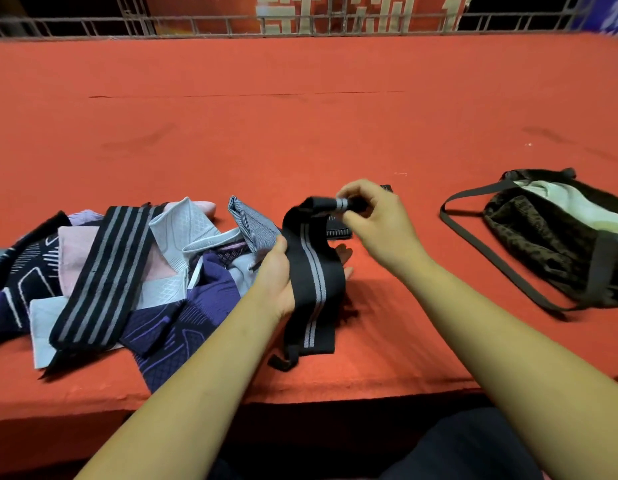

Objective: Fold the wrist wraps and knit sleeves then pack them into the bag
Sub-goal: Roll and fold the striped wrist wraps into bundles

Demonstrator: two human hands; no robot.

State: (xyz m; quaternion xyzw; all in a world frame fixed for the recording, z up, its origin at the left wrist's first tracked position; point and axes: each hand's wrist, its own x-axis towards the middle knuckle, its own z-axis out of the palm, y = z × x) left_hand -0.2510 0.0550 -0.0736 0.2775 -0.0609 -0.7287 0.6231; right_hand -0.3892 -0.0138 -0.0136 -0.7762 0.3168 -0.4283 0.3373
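Rolling wrist wrap point(314, 271) (both hands gripping)

Red cloth point(300, 116) spread flat over the whole work surface, faintly creased, with a thin dark seam line across the far half and a few pale specks toward the right. Beyond its far edge, a grey metal railing point(196, 26). Behind that, a red banner point(335, 12) with blurred pale lettering.
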